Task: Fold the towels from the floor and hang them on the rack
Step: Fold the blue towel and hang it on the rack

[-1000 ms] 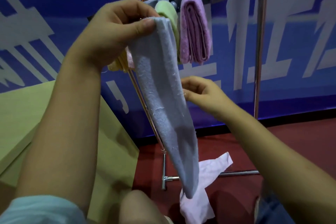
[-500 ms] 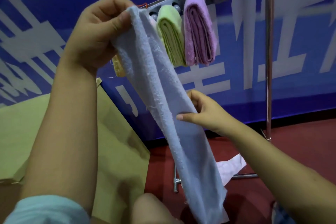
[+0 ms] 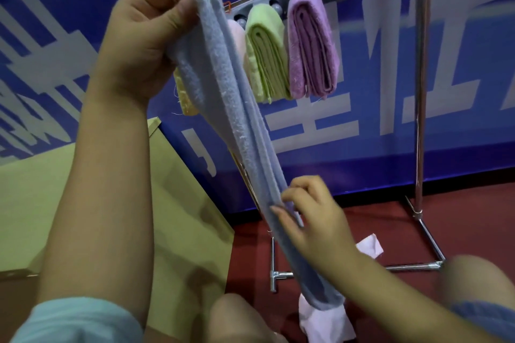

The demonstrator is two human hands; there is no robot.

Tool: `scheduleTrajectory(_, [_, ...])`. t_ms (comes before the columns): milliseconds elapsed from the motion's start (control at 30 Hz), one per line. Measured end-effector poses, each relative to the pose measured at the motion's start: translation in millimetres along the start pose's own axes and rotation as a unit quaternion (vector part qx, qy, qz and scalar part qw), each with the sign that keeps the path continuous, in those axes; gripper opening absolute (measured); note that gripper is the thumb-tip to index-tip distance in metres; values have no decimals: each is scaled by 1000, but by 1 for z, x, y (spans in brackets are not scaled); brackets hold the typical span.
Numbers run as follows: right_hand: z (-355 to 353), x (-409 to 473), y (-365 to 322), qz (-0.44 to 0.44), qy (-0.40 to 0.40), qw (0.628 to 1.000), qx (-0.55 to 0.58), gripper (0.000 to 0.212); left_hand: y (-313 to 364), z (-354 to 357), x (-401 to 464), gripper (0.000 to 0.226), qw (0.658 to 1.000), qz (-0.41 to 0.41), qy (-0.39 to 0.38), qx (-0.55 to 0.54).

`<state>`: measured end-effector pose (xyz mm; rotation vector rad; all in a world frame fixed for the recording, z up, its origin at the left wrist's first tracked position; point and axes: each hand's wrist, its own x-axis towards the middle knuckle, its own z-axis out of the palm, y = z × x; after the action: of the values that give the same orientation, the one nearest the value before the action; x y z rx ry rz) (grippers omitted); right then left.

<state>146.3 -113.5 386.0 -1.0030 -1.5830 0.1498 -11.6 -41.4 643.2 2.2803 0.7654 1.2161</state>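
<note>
The left hand (image 3: 142, 44) is raised high on an upright bare forearm, its fingers curled and thumb pressed in a pinch, gripping cloth at its top. A pale blue sleeve covers the upper arm. The right hand (image 3: 312, 217) sits lower, forearm reaching in from the lower right, fingers bent and pinching the same cloth farther down.

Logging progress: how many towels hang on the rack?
4 visible: purple towel, green towel, pink towel and yellow towel, the last two mostly hidden behind the held blue towel; more may be hidden.
</note>
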Motion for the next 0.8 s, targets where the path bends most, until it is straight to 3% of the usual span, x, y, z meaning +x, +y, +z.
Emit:
scheduleTrajectory(167, [15,-3,7,32,-9,999,-21,22,3,-1,0,12,1000,21,-15,16])
scheduleTrajectory(267, [15,2,5,131,-67,986,81,19,5,-3,0,12,999,23,-16,15])
scheduleTrajectory(367, [14,12,11,232,-111,943,211,15,5,-3,0,14,1000,20,-11,21])
scheduleTrajectory(500, [9,25,18,252,-249,860,368,20,4,-5,-1,14,1000,14,-15,4])
scheduleTrajectory(567, [12,27,17,244,-280,847,380,20,5,-6,-2,12,1000,8,-17,-13])
scheduleTrajectory(633, [17,27,16,223,-263,877,336,18,5,-7,-3,13,1000,5,-13,-19])
scheduleTrajectory(800, [8,25,32,99,-105,976,160,20,2,-19,-12,13,1000,-11,14,4])
